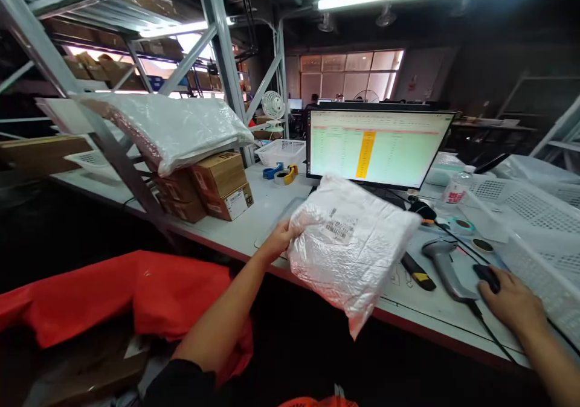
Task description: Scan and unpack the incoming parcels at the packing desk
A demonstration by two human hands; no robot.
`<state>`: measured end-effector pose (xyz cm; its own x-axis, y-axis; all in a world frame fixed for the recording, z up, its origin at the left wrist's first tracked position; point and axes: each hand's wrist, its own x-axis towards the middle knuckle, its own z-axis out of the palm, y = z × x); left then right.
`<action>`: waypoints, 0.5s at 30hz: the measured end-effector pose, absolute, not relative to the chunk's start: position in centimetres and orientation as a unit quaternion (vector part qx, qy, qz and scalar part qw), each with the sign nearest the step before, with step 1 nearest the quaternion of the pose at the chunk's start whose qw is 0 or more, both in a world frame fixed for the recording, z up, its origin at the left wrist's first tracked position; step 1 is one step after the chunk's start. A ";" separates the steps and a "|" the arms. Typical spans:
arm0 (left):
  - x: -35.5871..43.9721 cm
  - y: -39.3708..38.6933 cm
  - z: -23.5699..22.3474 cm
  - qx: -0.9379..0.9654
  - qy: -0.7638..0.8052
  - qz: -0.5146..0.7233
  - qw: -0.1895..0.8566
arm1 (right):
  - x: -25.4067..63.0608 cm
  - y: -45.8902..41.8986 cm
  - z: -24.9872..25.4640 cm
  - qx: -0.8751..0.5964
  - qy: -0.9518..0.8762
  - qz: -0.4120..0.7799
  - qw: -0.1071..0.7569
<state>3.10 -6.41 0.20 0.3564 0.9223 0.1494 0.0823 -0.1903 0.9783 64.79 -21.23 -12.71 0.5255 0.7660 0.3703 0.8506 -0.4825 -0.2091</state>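
Head view: our left hand (281, 242) holds a white plastic-wrapped parcel (353, 256) up over the white workbench (254, 214), fingers closed on its edge. Our right hand (512, 304) seems curled around a black computer mouse (487, 277), while a grey handheld barcode scanner (446, 268) lies unheld beside it.

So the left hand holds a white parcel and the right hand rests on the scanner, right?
No: the head view shows the right hand on a mouse, beside the scanner. The left hand does hold the parcel.
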 end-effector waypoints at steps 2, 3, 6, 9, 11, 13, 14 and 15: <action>3.6 -4.4 -2.5 0.683 0.428 0.360 0.470 | 64.9 -21.1 -12.8 -0.854 -0.474 -0.114 0.182; 3.6 -3.8 -3.6 0.692 0.438 0.348 0.456 | 65.0 -21.1 -12.9 -0.854 -0.474 -0.116 0.181; 3.2 -3.2 -5.8 0.703 0.449 0.343 0.432 | 65.4 -21.0 -13.4 -0.850 -0.479 -0.128 0.180; 2.5 -3.1 -6.0 0.713 0.465 0.322 0.415 | 65.6 -21.1 -13.5 -0.846 -0.481 -0.137 0.183; 1.9 -3.2 -5.4 0.713 0.485 0.303 0.405 | 65.5 -21.1 -12.9 -0.847 -0.474 -0.134 0.199; 1.4 -3.7 -4.2 0.707 0.537 0.287 0.360 | 64.9 -20.9 -11.5 -0.844 -0.467 -0.139 0.224; 1.5 -4.3 -3.5 0.709 0.566 0.284 0.310 | 64.2 -20.6 -10.6 -0.840 -0.469 -0.142 0.235; 1.8 -5.0 -2.9 0.721 0.581 0.284 0.250 | 63.3 -20.2 -9.6 -0.834 -0.474 -0.140 0.243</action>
